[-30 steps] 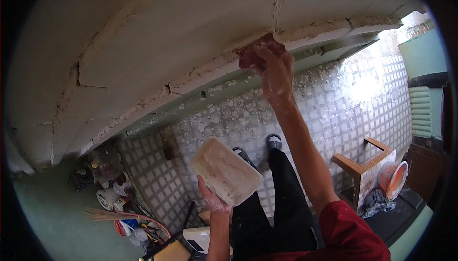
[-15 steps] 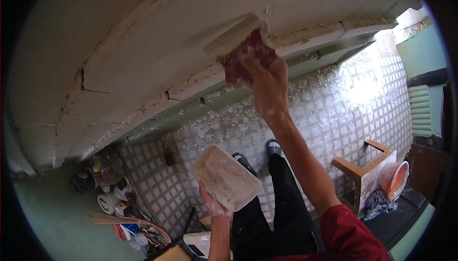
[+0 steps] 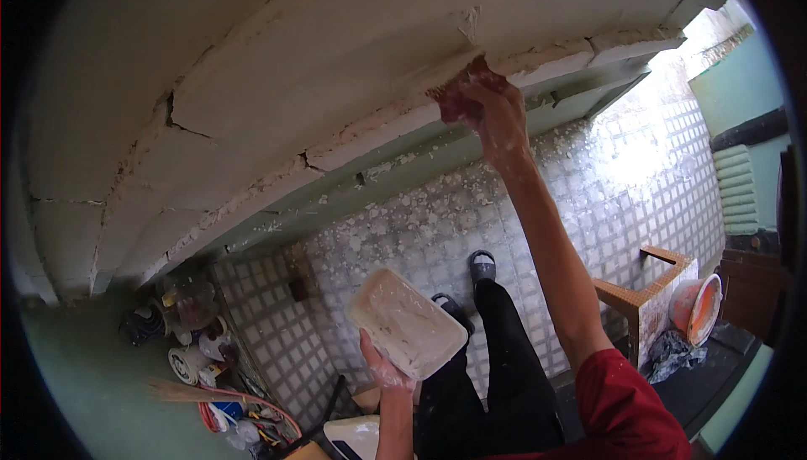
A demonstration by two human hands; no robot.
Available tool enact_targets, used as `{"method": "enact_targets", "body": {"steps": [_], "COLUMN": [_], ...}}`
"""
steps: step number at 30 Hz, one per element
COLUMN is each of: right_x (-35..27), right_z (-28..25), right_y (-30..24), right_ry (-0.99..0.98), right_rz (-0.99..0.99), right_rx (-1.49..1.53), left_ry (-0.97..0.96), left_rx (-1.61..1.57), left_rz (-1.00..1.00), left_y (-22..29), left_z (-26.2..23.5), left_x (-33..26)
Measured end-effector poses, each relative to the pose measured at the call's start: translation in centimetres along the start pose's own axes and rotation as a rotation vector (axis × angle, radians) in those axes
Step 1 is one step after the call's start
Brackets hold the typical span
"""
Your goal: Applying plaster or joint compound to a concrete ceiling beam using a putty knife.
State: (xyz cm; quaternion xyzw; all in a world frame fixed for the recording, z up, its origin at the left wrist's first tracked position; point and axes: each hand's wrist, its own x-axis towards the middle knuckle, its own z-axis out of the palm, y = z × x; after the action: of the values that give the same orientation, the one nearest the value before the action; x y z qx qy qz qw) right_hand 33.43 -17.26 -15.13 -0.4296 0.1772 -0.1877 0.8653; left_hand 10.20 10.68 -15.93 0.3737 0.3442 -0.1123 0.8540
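My right hand [image 3: 502, 119] reaches up and grips a dark red, ragged-edged flat piece [image 3: 461, 97] smeared with white; its exact kind is unclear. The piece meets the pale plastered surface [image 3: 319, 73] overhead, just by a rough, broken edge [image 3: 378, 124]. Lower down, my left hand [image 3: 385, 369] supports a translucent white plastic tub [image 3: 441, 357] from its side and underneath. Whitish paste [image 3: 399, 313] coats the inside of the tub. White smears cover both hands.
Pale flakes litter the tiled floor [image 3: 437, 216]. Right of my legs stand a brown-edged stool [image 3: 626, 300], a bucket with an orange inside [image 3: 696, 309] and a crumpled dark bag [image 3: 675, 355]. At left lie a broom [image 3: 181, 390], jars and hoses. Cracks [image 3: 172, 115] run through the plaster.
My right hand has moved right along the surface with the red piece, now nearer the broken edge. A broad pale strip beside the piece no longer shows. The tub has shifted slightly right and down.
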Motion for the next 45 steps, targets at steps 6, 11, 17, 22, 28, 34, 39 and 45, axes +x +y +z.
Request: {"method": "enact_targets", "body": {"steps": [6, 11, 17, 22, 28, 34, 39, 45], "right_x": [-0.6, -2.9, -4.4, -2.3, 0.8, -0.4, 0.6, 3.3], "right_z": [3.2, 4.8, 2.0, 2.8, 4.8, 3.0, 3.3, 3.6], "right_y": [-2.4, -3.3, -2.1, 1.4, 4.7, 4.6, 3.6, 5.3], "right_ry": [-0.022, -0.060, 0.072, 0.242, 0.193, 0.230, 0.189, 0.135], "right_rz": [-0.043, -0.149, -0.418, -1.159, -1.262, -1.298, -1.367, -1.359], "right_rx": [-0.036, -0.073, -0.541, -1.069, -1.042, -1.030, -1.179, -1.407], "left_ry": [0.032, -0.014, -0.025, 0.067, 0.049, 0.041, 0.078, 0.110], "left_rx": [-0.005, -0.022, -0.061, -0.073, -0.107, -0.106, -0.127, -0.138], "left_rz": [-0.025, -0.011, -0.008, 0.011, -0.053, -0.036, -0.023, -0.032], "left_y": [1.7, 1.6, 0.8, -1.1, -2.9, -2.8, -2.7, -2.8], "left_z": [-2.9, -5.7, -6.6, -5.3, -4.0, -3.9, -3.8, -3.9], "left_x": [-1.4, -2.0, -3.2, -3.8, -4.1, -3.7, -3.4, -3.5]}}
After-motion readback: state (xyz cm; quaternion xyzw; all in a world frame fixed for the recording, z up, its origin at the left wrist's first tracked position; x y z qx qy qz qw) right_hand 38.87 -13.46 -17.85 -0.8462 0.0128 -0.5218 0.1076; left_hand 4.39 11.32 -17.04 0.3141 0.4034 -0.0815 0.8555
